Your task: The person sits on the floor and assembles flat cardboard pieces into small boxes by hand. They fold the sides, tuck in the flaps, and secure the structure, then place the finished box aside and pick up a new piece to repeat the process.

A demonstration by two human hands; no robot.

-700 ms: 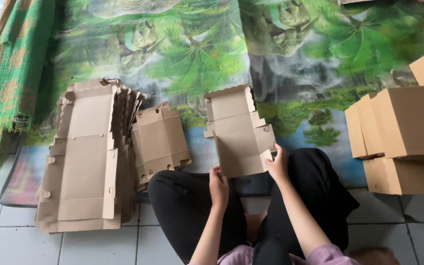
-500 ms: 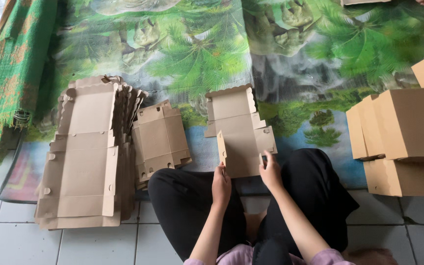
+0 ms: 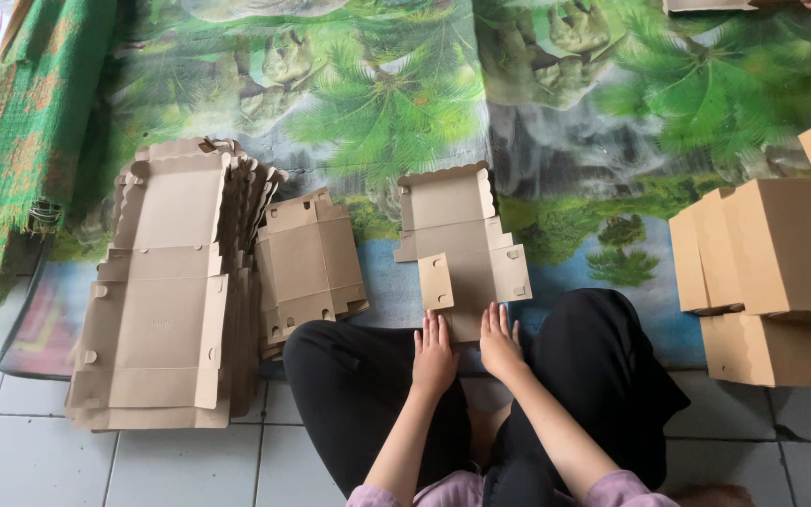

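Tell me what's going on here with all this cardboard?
A person sits cross-legged at the edge of a green palm-print mat, both hands pressing the near end of a flat cardboard box blank: left hand, right hand. One side flap stands partly raised. A tall stack of flat blanks and a smaller stack lie to the left; assembled boxes sit to the right.

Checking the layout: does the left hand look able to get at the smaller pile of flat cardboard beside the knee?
Probably yes. The left hand rests on the flat box blank, and the smaller pile lies just to its left past the knee, with nothing between.
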